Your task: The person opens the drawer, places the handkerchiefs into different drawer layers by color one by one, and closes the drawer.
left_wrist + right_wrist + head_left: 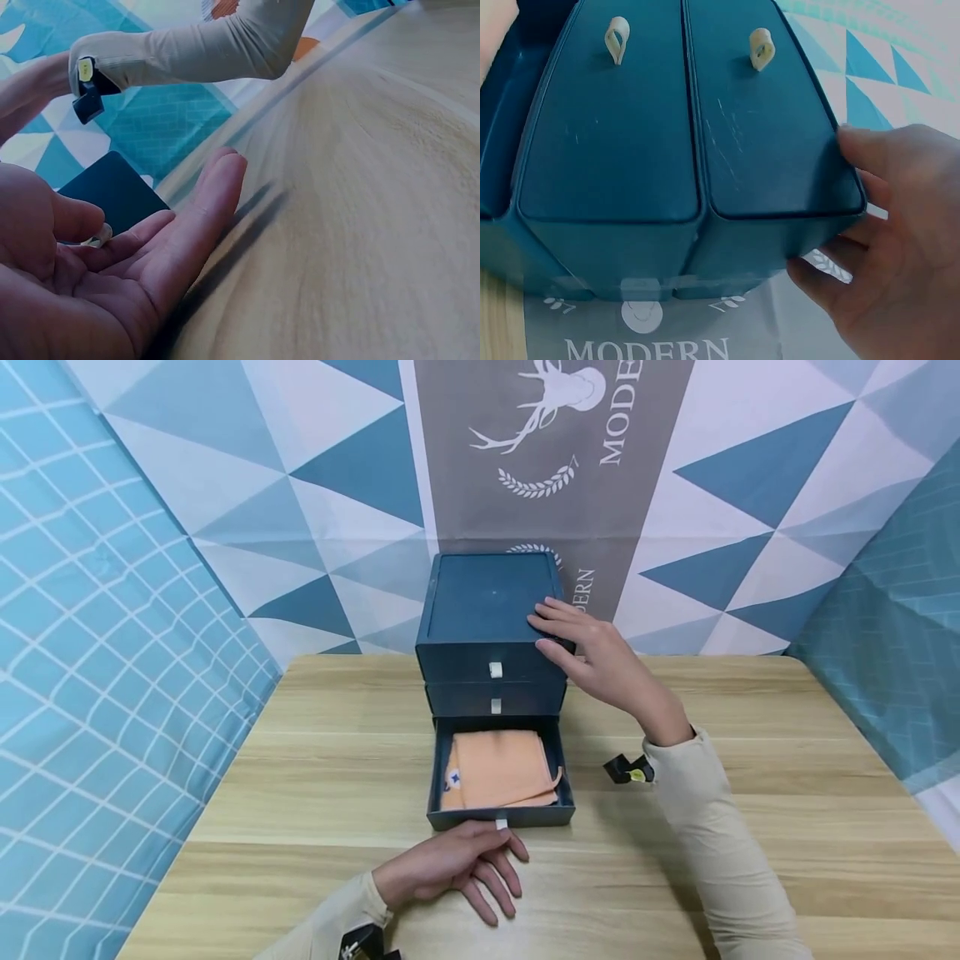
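A dark blue box with three stacked drawers (480,597) stands at the back of the table. Its bottom drawer (536,817) is pulled out and holds a folded orange cloth (501,768); the upper two are closed. At the drawer's front, my left hand (457,864) pinches the white pull tab (102,236) between thumb and index finger, the other fingers extended. My right hand (600,660) rests on the box's top right front corner, its fingers fairly straight. In the right wrist view, the right thumb (866,146) touches the front edge of the top drawer.
The light wooden table (300,777) reaches back to a patterned backdrop (352,485) close behind the box. Blue gridded cloth (97,652) hangs along the left side. Small black devices (628,770) are worn at both wrists.
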Demonstrator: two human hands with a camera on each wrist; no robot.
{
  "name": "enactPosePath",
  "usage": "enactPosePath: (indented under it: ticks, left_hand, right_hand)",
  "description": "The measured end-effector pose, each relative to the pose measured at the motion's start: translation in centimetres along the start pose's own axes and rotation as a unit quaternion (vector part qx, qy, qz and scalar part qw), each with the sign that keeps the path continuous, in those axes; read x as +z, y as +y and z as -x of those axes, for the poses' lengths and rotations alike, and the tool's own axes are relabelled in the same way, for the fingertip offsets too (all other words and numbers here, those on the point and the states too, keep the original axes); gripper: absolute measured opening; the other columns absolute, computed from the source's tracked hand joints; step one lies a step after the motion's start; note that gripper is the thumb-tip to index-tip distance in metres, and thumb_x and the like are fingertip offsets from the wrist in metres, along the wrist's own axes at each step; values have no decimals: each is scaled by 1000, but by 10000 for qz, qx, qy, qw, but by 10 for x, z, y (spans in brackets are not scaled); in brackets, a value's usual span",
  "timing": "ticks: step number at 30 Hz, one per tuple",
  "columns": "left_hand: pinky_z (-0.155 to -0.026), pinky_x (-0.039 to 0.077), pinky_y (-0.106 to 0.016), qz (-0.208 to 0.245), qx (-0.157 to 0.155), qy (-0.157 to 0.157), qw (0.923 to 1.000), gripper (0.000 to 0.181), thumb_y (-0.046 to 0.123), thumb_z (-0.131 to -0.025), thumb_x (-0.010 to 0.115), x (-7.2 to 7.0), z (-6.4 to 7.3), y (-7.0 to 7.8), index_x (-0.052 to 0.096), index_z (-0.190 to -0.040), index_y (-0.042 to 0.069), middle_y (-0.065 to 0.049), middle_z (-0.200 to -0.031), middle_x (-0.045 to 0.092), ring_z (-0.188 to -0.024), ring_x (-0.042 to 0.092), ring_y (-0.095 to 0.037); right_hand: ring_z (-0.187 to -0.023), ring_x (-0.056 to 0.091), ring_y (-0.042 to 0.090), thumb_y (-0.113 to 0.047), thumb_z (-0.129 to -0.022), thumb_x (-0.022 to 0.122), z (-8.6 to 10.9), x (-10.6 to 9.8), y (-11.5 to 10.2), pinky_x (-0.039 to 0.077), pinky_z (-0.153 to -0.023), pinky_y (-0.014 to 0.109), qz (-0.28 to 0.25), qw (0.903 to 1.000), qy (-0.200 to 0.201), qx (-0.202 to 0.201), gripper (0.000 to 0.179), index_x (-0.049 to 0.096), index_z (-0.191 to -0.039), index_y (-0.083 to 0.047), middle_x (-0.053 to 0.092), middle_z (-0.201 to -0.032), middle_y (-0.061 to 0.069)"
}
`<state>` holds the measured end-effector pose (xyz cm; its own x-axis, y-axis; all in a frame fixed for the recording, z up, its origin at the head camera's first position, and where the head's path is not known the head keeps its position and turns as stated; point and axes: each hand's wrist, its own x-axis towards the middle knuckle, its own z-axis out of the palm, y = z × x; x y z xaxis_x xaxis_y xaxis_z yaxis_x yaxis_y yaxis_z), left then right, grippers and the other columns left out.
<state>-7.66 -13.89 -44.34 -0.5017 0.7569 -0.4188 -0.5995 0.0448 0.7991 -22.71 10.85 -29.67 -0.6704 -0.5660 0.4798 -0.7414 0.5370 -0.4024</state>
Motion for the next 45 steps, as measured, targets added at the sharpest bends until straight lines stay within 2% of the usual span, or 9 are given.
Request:
enactPosePath:
  ticks: [5,7,10,15,24,34,45]
  left_hand:
    - [-72,61,-45,-20,85,30,10000,50,37,-108,39,-2,2,4,52,-134,-3,-19,-108,70,-88,73,-25]
    - [-73,61,-45,-32,161,37,9999,50,37,-108,39,-5,2,7,50,-136,-4,-20,-109,70,-89,73,-27]
    - [-73,60,-47,-39,250,96,9996,51,37,-108,39,-10,1,10,49,-137,-4,-20,-109,69,-90,73,-28]
    - [-75,60,-48,-29,226,175,9996,49,35,-108,38,-20,-3,16,49,-139,-2,-20,-111,69,-93,73,-29]
    - [-76,60,-49,24,335,314,9989,48,33,-109,36,-36,-20,29,47,-143,0,-22,-114,69,-93,73,-30]
    - [-80,58,-54,-50,432,691,9967,46,31,-110,34,-51,-41,48,47,-145,3,-20,-109,69,-93,72,-30]
    - [-86,57,-53,-65,638,947,9934,45,25,-111,32,-65,-59,69,44,-145,-3,-22,-107,69,-95,72,-31]
  right_hand:
    - [-149,26,21,-27,-104,55,0,-4,1,33,-115,50,-79,9994,-340,-12,45,50,-146,-11,36,-158,11]
    - [-149,25,20,-27,-104,54,-1,-5,0,28,-118,49,-86,9993,-372,-12,45,50,-146,-11,36,-158,10]
    - [-149,25,20,-27,-105,54,0,-5,0,27,-118,48,-69,9994,-352,-2,45,50,-146,-11,36,-158,10]
    - [-149,26,21,-26,-104,55,0,-5,0,27,-118,49,-106,9994,-319,-33,44,51,-146,-10,37,-157,11]
    - [-149,26,22,-26,-104,54,0,-5,0,25,-119,49,-194,9992,-351,-69,45,50,-146,-10,37,-157,12]
    - [-149,26,21,-26,-105,54,1,-6,2,26,-119,49,-229,9992,-320,-33,45,50,-147,-11,36,-158,10]
    - [-148,28,24,-24,-104,55,0,-6,1,26,-119,48,-269,9990,-335,-90,44,50,-146,-9,38,-157,13]
